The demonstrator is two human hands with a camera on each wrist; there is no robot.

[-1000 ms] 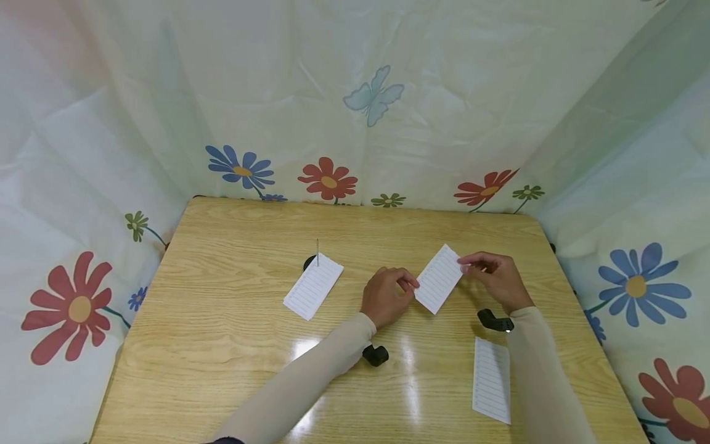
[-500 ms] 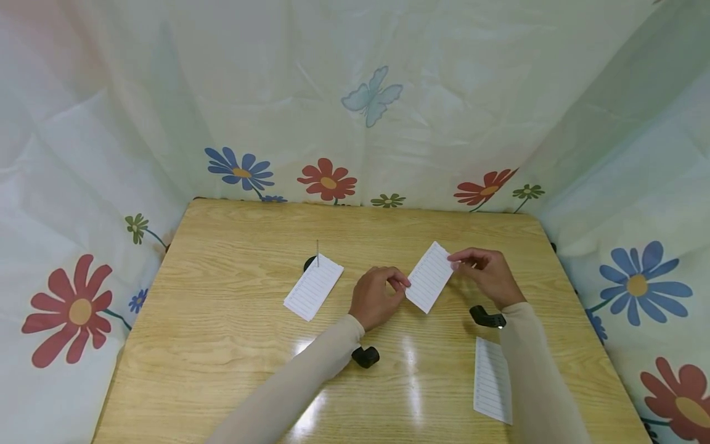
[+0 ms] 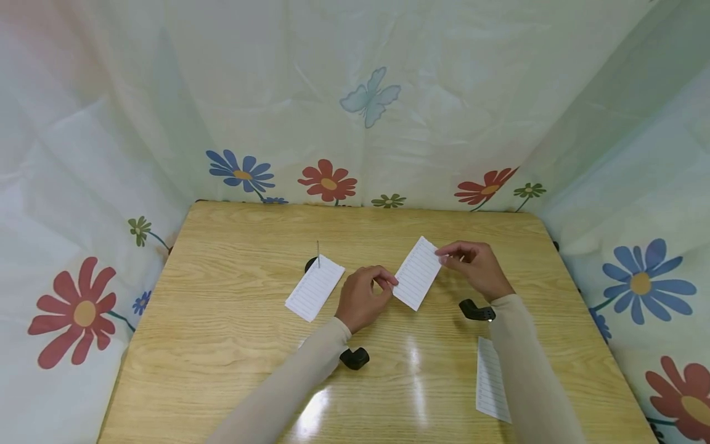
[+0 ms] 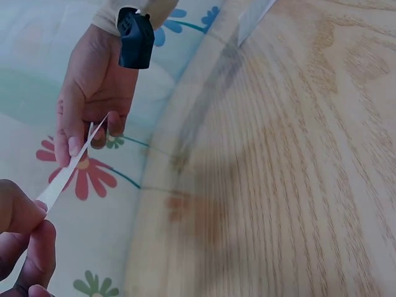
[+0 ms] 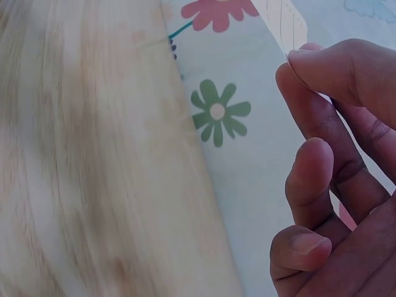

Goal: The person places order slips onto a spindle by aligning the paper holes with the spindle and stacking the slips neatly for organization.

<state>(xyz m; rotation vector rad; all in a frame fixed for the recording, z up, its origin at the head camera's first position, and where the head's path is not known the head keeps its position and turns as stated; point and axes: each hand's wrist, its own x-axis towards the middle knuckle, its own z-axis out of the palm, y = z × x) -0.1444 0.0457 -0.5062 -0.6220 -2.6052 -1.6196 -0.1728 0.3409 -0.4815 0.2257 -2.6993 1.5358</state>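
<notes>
In the head view a small sheet of lined paper [image 3: 418, 272] is stretched between both hands above the table. My left hand [image 3: 362, 300] pinches its lower left edge between thumb and finger. At the upper right corner, the right hand [image 3: 476, 270] pinches it too. The left wrist view shows this sheet [image 4: 62, 182] nearly edge-on, both hands on it. To the left stands a paper spike [image 3: 318, 248], a thin upright metal rod on a round black base; lined papers [image 3: 314, 290] lie at its foot, covering part of the base, and the rod rises at their upper end.
Another lined sheet [image 3: 490, 382] lies on the wooden table [image 3: 211, 320] at the right, partly hidden under the right forearm. Black wrist cameras [image 3: 477, 310] sit on both wrists. A flowered curtain [image 3: 277, 92] surrounds the table's back and sides.
Both hands have moved left with the sheet of lined paper between them, closer to the paper spike. The right hand has also risen slightly toward the back. The other papers stay put.
</notes>
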